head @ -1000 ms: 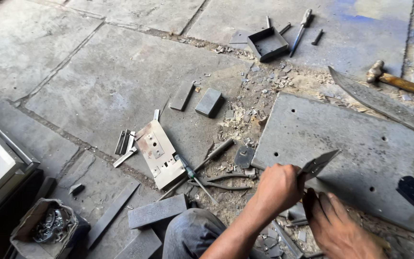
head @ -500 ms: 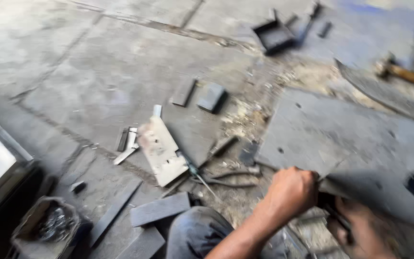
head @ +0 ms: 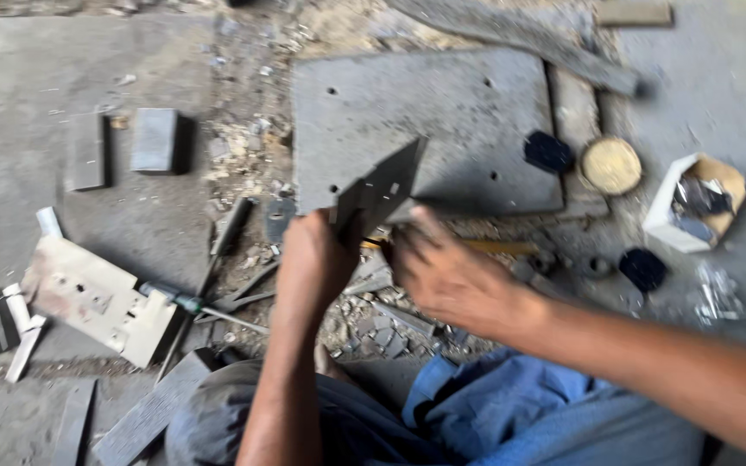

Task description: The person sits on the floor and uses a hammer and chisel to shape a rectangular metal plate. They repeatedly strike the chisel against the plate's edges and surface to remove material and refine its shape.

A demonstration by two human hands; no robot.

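My left hand (head: 317, 259) grips a flat dark metal plate piece (head: 380, 190) with small holes, held up on edge over the floor. My right hand (head: 451, 276) is close beside it on the right, fingers curled near the plate's lower edge; whether it touches the plate is blurred. Behind the held piece lies a large grey metal plate (head: 442, 112) with drilled holes, flat on the concrete. My knees in blue-grey trousers (head: 442, 414) are at the bottom.
A pale perforated metal bracket (head: 101, 298) and a screwdriver (head: 192, 304) lie at left. Two grey blocks (head: 155, 140) sit further back. A round wooden disc (head: 611, 165), dark hexagonal pieces (head: 549, 151) and a small open cardboard box (head: 692, 203) lie at right. Debris covers the middle.
The view has swung right and closer. Both hands have come together at the centre, with the metal piece raised higher in my left hand.
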